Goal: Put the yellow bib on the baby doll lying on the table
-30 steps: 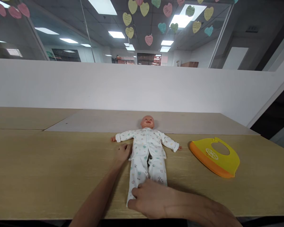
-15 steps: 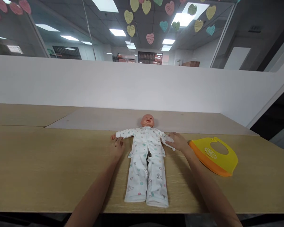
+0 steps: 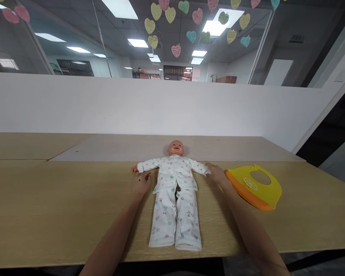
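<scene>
Left hand (image 3: pixel 142 181), right hand (image 3: pixel 217 173) flat, fingers released, beside baby doll (image 3: pixel 175 184) sleeves; careless tug likely drags doll askew on worktop (image 3: pixel 60 207).

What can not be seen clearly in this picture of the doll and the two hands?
- Head view: the doll's far hand is covered by the person's right hand.
- Whether the left hand touches the doll's sleeve or only the table is unclear.
- The doll's feet are hidden inside the trouser legs.
- The print on the yellow bib is too small to read.
- Both forearms are cut off by the bottom edge.
</scene>
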The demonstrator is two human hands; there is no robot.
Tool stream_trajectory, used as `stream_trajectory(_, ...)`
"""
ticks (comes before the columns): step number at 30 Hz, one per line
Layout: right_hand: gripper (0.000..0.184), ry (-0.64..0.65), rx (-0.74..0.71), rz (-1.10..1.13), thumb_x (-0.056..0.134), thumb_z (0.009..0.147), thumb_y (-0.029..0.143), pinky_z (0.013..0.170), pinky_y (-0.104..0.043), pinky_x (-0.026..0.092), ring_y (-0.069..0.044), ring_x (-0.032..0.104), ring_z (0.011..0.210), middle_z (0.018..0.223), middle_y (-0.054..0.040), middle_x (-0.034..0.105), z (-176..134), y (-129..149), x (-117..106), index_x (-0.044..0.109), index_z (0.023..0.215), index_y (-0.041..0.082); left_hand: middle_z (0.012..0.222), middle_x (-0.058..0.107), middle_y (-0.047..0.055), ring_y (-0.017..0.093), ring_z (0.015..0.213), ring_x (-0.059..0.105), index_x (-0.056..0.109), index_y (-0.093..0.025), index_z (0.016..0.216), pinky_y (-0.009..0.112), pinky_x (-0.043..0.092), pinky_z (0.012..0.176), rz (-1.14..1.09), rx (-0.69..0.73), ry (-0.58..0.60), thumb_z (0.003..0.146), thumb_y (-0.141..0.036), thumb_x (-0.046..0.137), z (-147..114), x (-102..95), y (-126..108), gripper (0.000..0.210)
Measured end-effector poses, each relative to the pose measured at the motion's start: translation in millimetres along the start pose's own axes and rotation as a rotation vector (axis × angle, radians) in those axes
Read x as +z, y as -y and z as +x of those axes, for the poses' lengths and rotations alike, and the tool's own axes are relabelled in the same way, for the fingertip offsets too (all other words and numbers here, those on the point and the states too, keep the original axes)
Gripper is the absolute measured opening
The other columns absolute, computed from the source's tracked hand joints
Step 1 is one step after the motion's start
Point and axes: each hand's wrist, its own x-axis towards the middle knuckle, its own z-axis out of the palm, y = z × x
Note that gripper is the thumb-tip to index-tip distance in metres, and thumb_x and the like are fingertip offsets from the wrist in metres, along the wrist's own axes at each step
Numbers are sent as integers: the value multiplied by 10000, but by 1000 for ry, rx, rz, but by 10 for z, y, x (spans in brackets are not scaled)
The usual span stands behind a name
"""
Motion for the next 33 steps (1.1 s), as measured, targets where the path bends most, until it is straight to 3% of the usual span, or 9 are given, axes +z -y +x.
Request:
stream_trajectory(5,552,-57,96,-203,519,861,120,1033,-441,369,-335,435,1324,1458,-179,475,-33,98,7,494,1410,176,1125,743,93,227,1052,666,699,-159,1108,301,467,959,-46,-17,47,882,-218,443,-4,-1,29,346)
stream_trajectory(9,520,-164,1,-219,486,874,112,1066,-461,342,-348,348,1376,1541,-180,353,-87,356,121,510,1390,174,1085,752,101,203,991,685,701,-159,1109,283,486,887,-89,-18,81,883,-231,464,-36,-61,-43,335)
stream_trajectory(13,376,-261,-173,-141,428,899,102,1009,-389,400,-277,457,1242,1364,-167,506,-151,702,300,606,1223,169,1020,765,69,213,964,689,733,-190,984,302,501,861,-149,4,146,853,-235,456,-86,-132,-208,310)
stream_trajectory(16,300,-260,-146,-58,398,925,122,842,-306,453,-220,556,1034,1155,-130,584,-181,813,388,630,1103,186,1004,769,30,205,942,687,735,-220,921,312,500,876,-188,36,222,843,-231,428,-109,-155,-309,317)
stream_trajectory(19,258,-234,-64,35,398,937,129,762,-252,424,-177,593,934,1115,-103,612,-188,738,401,637,1020,178,999,768,20,201,937,686,730,-226,903,310,500,878,-209,35,259,830,-232,424,-112,-157,-351,314)
stream_trajectory(25,237,-44,-34,166,433,905,88,769,-225,368,-159,631,895,935,-66,717,-156,559,380,654,877,165,1002,764,20,198,944,680,716,-229,887,309,502,889,-243,2,282,827,-228,420,-106,-156,-357,302)
stream_trajectory(33,238,-42,-61,191,449,886,104,753,-233,361,-166,638,909,975,-61,737,-145,569,417,678,897,171,1094,757,36,229,1042,677,723,-235,1028,334,497,948,-210,12,219,907,-360,357,-107,-121,-293,405)
